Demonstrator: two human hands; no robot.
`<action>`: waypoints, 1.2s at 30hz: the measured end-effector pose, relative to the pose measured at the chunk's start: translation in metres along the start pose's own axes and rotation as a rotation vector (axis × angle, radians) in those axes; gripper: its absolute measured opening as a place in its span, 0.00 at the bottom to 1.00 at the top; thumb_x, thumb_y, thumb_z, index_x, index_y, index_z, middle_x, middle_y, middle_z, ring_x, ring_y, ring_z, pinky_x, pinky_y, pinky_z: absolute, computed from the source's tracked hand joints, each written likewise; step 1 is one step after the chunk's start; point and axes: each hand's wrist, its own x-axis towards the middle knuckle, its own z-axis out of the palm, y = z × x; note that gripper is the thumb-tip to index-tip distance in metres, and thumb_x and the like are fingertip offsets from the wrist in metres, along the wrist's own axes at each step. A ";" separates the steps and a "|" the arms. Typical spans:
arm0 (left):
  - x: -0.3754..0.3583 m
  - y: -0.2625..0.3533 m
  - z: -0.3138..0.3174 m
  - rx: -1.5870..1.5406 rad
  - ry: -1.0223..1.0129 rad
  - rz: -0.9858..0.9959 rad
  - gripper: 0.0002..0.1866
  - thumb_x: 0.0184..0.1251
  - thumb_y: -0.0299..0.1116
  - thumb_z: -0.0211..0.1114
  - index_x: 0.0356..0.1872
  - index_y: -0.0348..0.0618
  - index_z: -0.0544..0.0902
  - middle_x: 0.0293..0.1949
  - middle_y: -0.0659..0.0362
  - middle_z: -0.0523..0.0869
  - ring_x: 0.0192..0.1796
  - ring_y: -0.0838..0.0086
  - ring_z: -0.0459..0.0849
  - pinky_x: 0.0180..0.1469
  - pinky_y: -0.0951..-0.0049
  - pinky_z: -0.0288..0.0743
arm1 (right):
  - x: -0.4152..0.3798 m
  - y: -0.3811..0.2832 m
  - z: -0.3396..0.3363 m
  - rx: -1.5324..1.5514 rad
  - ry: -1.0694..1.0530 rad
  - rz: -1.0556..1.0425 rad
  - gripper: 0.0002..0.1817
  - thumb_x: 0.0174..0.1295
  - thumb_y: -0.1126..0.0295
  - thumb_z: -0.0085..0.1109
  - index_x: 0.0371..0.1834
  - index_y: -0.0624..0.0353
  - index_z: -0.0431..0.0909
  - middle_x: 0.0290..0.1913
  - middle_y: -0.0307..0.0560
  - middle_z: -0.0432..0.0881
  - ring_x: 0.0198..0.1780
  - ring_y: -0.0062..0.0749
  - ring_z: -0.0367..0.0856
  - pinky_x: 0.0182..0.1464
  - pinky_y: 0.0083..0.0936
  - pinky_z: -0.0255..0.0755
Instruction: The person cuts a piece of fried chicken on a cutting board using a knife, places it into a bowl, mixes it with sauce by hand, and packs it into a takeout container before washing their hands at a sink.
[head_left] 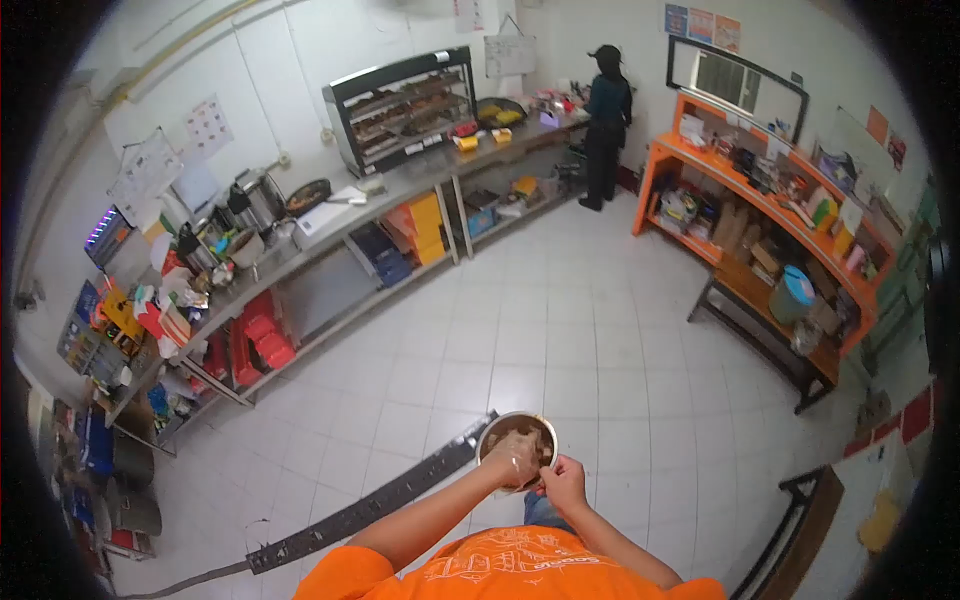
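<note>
head view | left hand [512,455] down in small round metal bowl [497,428] of brown food, curled, grip unclear | right hand [563,483] pinches near rim | bowl stiff, likely light, maybe slippery; hold by rim

There is one view only, from a camera worn on the person's head, looking forward and steeply down through a wide fisheye lens that bends the room into a circle with dark corners. Closest to the lens, at the bottom edge, are the wearer's orange printed shirt [520,570] and both forearms, with the round metal bowl [517,450] just in front of the chest. Beyond that the white tiled floor [560,320] spreads out below. The long steel counter [400,190] curves along the left, the orange wooden shelving [760,200] lines the right, and another person in dark clothes [607,125] stands far off at the top.
</note>
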 end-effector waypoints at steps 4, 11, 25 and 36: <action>0.061 -0.019 -0.042 -0.134 0.052 -0.150 0.25 0.57 0.46 0.68 0.51 0.40 0.81 0.49 0.43 0.86 0.53 0.49 0.85 0.54 0.55 0.79 | 0.090 -0.035 0.004 0.090 -0.147 0.020 0.11 0.60 0.78 0.58 0.21 0.58 0.68 0.18 0.43 0.76 0.18 0.27 0.81 0.19 0.23 0.76; 0.153 -0.049 -0.103 -0.155 -0.049 -0.347 0.12 0.59 0.38 0.65 0.43 0.52 0.88 0.46 0.45 0.87 0.52 0.50 0.86 0.53 0.55 0.79 | 0.204 -0.064 0.015 -0.009 -0.215 0.000 0.12 0.59 0.79 0.57 0.21 0.59 0.66 0.18 0.44 0.76 0.18 0.28 0.81 0.19 0.24 0.76; 0.326 -0.163 -0.149 -0.502 0.194 -0.502 0.18 0.56 0.37 0.72 0.48 0.46 0.86 0.44 0.47 0.89 0.45 0.56 0.88 0.49 0.59 0.80 | 0.413 -0.119 0.053 -0.274 -0.261 -0.122 0.14 0.60 0.75 0.58 0.20 0.59 0.65 0.15 0.43 0.75 0.19 0.27 0.82 0.19 0.25 0.73; 0.527 -0.255 -0.267 -1.056 0.078 -0.623 0.18 0.67 0.39 0.63 0.53 0.41 0.75 0.36 0.55 0.83 0.40 0.71 0.84 0.36 0.69 0.79 | 0.601 -0.196 0.105 -0.159 -0.174 -0.188 0.10 0.61 0.74 0.60 0.24 0.64 0.72 0.16 0.42 0.75 0.22 0.22 0.80 0.24 0.23 0.72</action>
